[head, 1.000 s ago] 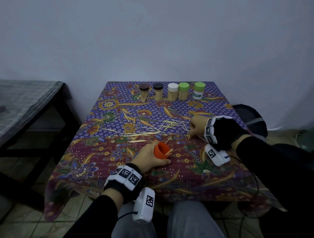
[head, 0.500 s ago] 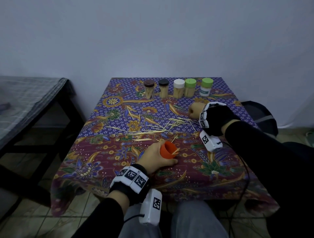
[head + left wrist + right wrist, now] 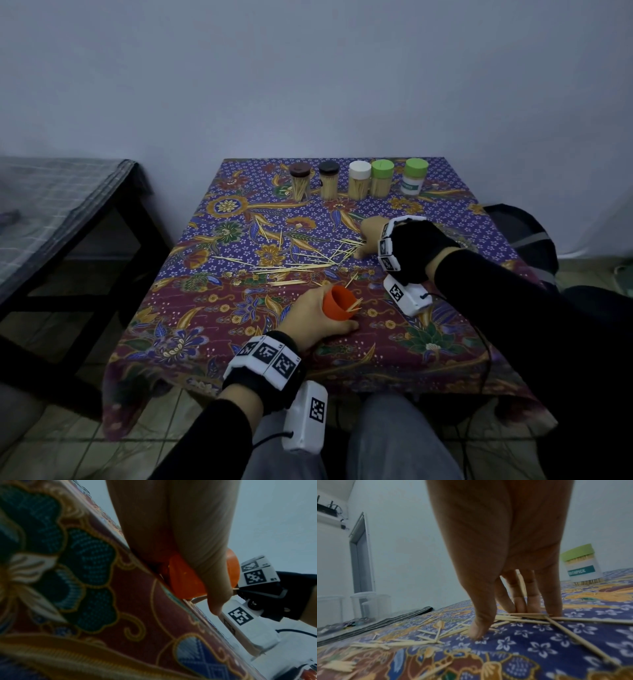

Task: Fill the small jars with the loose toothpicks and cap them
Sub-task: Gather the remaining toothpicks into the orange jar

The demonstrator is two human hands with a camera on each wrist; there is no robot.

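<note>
The orange jar (image 3: pixel 338 303) lies tilted on its side at the near middle of the table (image 3: pixel 212 329), its open mouth turned to the right, with a few toothpick tips poking out of it. The left hand (image 3: pixel 317 320) rests on the patterned cloth and holds this jar, fingers and thumb curled round its body; in the left wrist view the thumb lies across the orange wall (image 3: pixel 185 580) with a stick end showing just under it. The loose toothpicks (image 3: pixel 294 263) are scattered across the middle of the table, just beyond the jar, some crossing one another. At the right end of that scatter the right hand (image 3: pixel 371 236) reaches down with its fingers nearly straight, and in the right wrist view the fingertips (image 3: pixel 520 607) and thumb press onto the sticks (image 3: pixel 522 618) lying flat on the cloth; whether any stick is pinched between them I cannot tell. Along the far edge stand five capped jars in a row: one with a brown cap (image 3: pixel 300 182), one with a black cap (image 3: pixel 329 180), one with a white cap (image 3: pixel 360 180), and two with green caps (image 3: pixel 382 178), the rightmost (image 3: pixel 415 175) bearing a label. Left of the table stands a dark bench (image 3: pixel 65 209) covered in checked cloth.
</note>
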